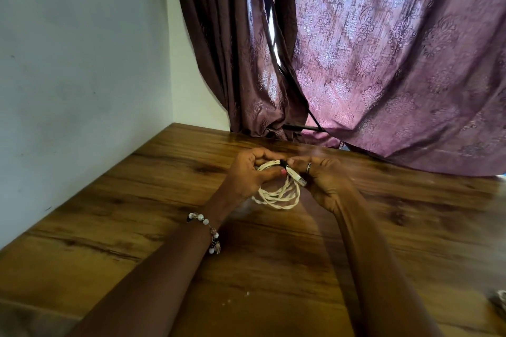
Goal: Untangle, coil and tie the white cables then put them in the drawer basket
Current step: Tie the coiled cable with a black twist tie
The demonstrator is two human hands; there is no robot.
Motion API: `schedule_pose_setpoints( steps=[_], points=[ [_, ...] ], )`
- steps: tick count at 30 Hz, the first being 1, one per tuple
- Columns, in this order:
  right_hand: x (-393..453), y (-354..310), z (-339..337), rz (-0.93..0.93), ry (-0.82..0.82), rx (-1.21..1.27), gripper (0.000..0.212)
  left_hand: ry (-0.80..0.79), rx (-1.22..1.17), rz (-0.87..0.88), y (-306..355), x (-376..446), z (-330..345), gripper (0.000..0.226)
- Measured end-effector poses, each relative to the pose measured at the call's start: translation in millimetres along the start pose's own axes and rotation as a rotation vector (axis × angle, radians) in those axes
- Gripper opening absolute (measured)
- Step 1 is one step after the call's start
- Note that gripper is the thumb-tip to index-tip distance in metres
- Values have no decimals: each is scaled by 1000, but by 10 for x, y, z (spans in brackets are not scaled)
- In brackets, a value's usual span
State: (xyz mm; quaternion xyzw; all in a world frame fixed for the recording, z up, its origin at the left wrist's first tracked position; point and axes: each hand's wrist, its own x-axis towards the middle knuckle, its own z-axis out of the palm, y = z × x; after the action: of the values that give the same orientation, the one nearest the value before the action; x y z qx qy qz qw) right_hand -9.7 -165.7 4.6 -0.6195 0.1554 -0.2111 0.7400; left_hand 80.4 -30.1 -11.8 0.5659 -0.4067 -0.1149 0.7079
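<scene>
I hold one white cable (pixel 276 194) above the wooden table (pixel 137 200), about the middle of it; the cable is wound into one round coil with a few loops, too twisted for me to count; the coil hangs down from my fingers toward me, so its top is pinched and its bottom is free. My left hand (pixel 246 172) is closed on the top left of the coil; my right hand (pixel 325 175) is closed too, pinching the small black tie (pixel 282 163) at the top of the coil; both hands touch the cable, one on each side. The plug (pixel 297 178) sticks out down and to the right, just beside my right hand; that hand is nearer the tie, so I think it will pull the tie tight. I count one tie and one plug; something pale lies at the right edge of the table, too cut off to tell; I cannot see the drawer basket.
</scene>
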Motion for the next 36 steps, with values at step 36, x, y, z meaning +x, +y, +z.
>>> schedule_pose_setpoints(
  steps=[36],
  points=[
    [-1232,-133,-743,92,287,-208,27,-87,-143,-644,237,-439,774,6]
  ],
)
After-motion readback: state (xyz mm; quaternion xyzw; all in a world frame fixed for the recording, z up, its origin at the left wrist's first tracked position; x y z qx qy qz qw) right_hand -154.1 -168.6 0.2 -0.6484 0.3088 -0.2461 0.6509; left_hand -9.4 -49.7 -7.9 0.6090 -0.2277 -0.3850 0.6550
